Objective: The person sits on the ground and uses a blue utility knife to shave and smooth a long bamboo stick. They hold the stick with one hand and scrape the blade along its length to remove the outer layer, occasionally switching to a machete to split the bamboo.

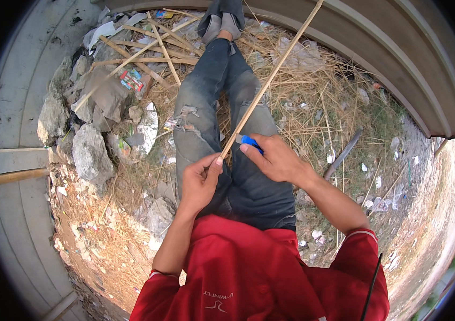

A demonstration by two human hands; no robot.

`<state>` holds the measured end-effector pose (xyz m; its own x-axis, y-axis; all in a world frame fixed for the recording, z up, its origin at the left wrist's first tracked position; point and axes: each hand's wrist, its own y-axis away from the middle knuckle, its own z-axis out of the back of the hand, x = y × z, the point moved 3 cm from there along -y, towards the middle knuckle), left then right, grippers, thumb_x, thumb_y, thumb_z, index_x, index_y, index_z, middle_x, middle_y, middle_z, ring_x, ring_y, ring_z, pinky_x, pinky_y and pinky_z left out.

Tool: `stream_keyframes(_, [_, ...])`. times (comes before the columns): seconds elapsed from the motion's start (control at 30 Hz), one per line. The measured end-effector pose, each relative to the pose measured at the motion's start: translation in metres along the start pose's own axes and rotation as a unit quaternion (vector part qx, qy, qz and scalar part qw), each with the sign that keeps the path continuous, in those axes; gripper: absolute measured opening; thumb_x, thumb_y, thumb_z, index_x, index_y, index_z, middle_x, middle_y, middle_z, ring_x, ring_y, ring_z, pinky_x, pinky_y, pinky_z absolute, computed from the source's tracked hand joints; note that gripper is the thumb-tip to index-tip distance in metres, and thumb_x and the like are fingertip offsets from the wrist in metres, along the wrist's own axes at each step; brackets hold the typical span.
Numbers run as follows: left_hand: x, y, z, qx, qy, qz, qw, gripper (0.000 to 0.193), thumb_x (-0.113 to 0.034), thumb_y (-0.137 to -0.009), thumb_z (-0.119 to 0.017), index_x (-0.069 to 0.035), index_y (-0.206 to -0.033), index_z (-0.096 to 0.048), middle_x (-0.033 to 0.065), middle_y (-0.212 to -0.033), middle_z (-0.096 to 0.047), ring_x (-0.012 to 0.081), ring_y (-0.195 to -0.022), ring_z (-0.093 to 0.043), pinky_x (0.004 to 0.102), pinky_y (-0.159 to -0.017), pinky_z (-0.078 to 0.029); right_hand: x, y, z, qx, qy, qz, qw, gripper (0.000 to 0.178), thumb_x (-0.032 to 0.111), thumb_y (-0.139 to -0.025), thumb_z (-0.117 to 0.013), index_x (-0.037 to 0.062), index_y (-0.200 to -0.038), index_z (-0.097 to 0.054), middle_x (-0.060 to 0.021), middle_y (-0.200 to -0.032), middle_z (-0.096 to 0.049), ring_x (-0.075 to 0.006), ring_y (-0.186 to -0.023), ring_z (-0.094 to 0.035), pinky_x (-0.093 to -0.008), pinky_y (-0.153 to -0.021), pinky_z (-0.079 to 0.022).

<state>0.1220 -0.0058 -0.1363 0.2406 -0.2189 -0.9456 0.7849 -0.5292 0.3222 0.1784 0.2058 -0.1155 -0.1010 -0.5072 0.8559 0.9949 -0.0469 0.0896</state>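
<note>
My left hand [202, 179] pinches the near end of a long, pale bamboo strip [270, 77] between thumb and fingers. The strip slants up and away to the right, past my knees. In my right hand [281, 159] is a blue-handled utility knife [251, 143], my fingers wrapped round the handle. Its short blade lies against or very near the strip, just beyond my left fingertips; whether it touches I cannot tell. Both hands are over my thighs, above the dark, torn jeans [201, 134].
A large curved blade [343, 153] lies on the straw to my right. Several bamboo strips [147, 60] are heaped at the far left, beside grey rocks [91, 152]. Corrugated metal sheeting [393, 48] curves along the far right, and a grey panel wall [16, 107] stands at left.
</note>
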Motion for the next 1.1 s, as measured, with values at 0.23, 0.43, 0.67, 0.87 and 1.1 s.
stream_keyframes(0.23, [0.004,0.004,0.000,0.009,-0.047,0.024,0.999,0.026,-0.017,-0.104,-0.061,0.004,-0.116,-0.072,-0.0060,-0.072,-0.055,0.0004,-0.057,-0.039,0.0209,-0.049,-0.029,-0.008,-0.009,-0.013,0.015,0.113,-0.047,0.992,0.053,0.044,-0.103,-0.053,-0.0063,-0.092,-0.064,-0.0319,-0.079,-0.066,-0.0523,-0.079,-0.065,-0.0579,-0.072,-0.050])
stream_keyframes(0.43, [0.023,0.061,0.027,0.089,-0.008,0.087,0.992,0.030,-0.019,-0.106,-0.058,0.007,-0.117,-0.069,-0.0054,-0.069,-0.052,0.0005,-0.052,-0.037,0.0206,-0.045,-0.027,-0.136,-0.027,0.161,-0.313,0.045,-0.155,0.936,0.063,0.053,-0.106,-0.043,0.0039,-0.067,-0.045,-0.0026,-0.056,-0.039,-0.0166,-0.054,-0.037,-0.0373,-0.055,-0.033])
stream_keyframes(0.67, [0.012,0.014,0.019,0.017,0.122,0.137,0.983,0.036,-0.026,-0.109,-0.052,0.005,-0.114,-0.069,-0.0049,-0.069,-0.049,0.0006,-0.049,-0.036,0.0206,-0.043,-0.025,-0.019,-0.015,0.046,-0.050,0.021,-0.049,0.997,0.055,0.045,-0.105,-0.050,-0.0054,-0.085,-0.061,-0.0241,-0.066,-0.057,-0.0398,-0.061,-0.055,-0.0493,-0.064,-0.043])
stream_keyframes(0.87, [-0.001,-0.003,0.009,0.030,0.047,0.094,0.994,0.034,-0.026,-0.109,-0.052,0.003,-0.113,-0.070,-0.0057,-0.068,-0.047,0.0008,-0.051,-0.036,0.0216,-0.044,-0.025,0.012,-0.010,-0.024,0.078,0.019,-0.036,0.996,0.050,0.041,-0.104,-0.053,-0.0053,-0.090,-0.065,-0.0311,-0.077,-0.065,-0.0501,-0.077,-0.064,-0.0570,-0.068,-0.048])
stream_keyframes(1.1, [0.006,0.008,0.015,-0.005,-0.095,0.020,0.995,0.031,-0.022,-0.106,-0.057,0.004,-0.113,-0.072,-0.0064,-0.064,-0.047,0.0021,-0.055,-0.035,0.0250,-0.049,-0.027,-0.010,-0.041,0.005,-0.001,0.097,-0.048,0.994,0.057,0.046,-0.104,-0.051,-0.0066,-0.090,-0.068,-0.0316,-0.078,-0.064,-0.0486,-0.080,-0.065,-0.0537,-0.073,-0.050])
